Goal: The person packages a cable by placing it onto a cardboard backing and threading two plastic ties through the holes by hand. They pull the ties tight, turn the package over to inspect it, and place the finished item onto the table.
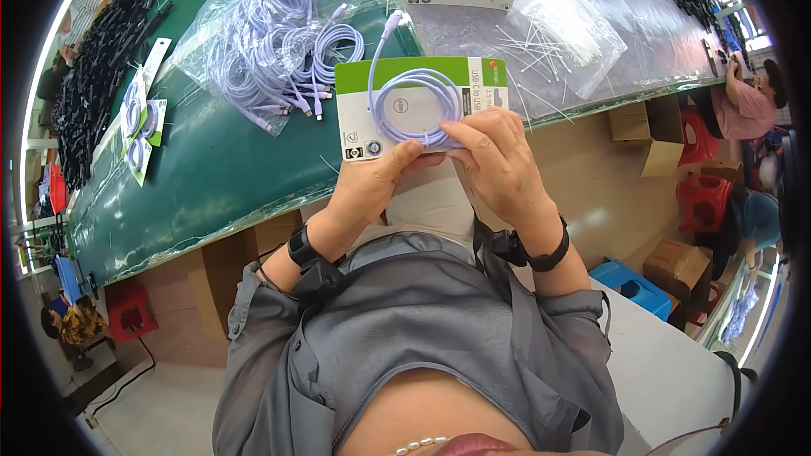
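bright, even light | plastic glare | fisheye edges bent, dark corners

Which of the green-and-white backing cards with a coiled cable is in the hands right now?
The backing card at centre, gripped by the left hand and right hand. The other cards lie untouched at the table's left.

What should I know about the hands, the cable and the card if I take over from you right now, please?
Left hand: grips the card from below, thumb on its lower edge.
Right hand: fingers pinch the coiled lilac cable against the card.
Done: cable coiled and lying on the card; one plug end sticks up past the top.
Left: coil looks not yet fastened. Loose cables in the bag, white ties on the table.
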The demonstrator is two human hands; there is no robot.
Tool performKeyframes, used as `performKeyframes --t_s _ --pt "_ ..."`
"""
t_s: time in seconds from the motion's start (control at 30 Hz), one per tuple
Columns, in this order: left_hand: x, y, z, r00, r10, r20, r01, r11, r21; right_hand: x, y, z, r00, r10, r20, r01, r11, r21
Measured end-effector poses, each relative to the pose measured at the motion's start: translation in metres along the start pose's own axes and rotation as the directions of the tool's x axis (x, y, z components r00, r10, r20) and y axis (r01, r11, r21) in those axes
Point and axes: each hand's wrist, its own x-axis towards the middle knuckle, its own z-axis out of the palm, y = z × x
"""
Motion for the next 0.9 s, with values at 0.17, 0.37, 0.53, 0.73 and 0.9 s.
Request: performKeyframes --t_s 0.17,0.37,0.53,0.73,0.9 --pt "-0.005 -0.003 0.002 0.998 0.062 -0.027 -0.062 0.998 0.014 -0.001 -0.004 0.004 0.999 0.045 -0.026 -0.044 0.998 0.047" --pt "-0.007 -0.002 0.003 0.994 0.091 -0.060 -0.089 0.995 0.040 0.006 -0.010 0.008 1.000 0.010 0.004 -0.010 0.998 0.054" --pt "-0.006 -0.002 0.000 0.996 0.043 -0.079 -0.045 0.999 -0.022 0.006 -0.010 0.016 1.000 -0.001 -0.012 0.002 0.998 0.061" --pt "-0.004 -0.012 -0.008 0.991 -0.123 -0.059 0.112 0.980 -0.164 -0.001 -0.009 0.025 1.000 0.012 0.016 -0.014 0.993 0.120" --pt "0.000 -0.019 -0.017 0.983 -0.169 -0.067 0.153 0.968 -0.197 -0.002 -0.002 0.031 1.000 0.020 0.003 -0.020 0.981 0.193"
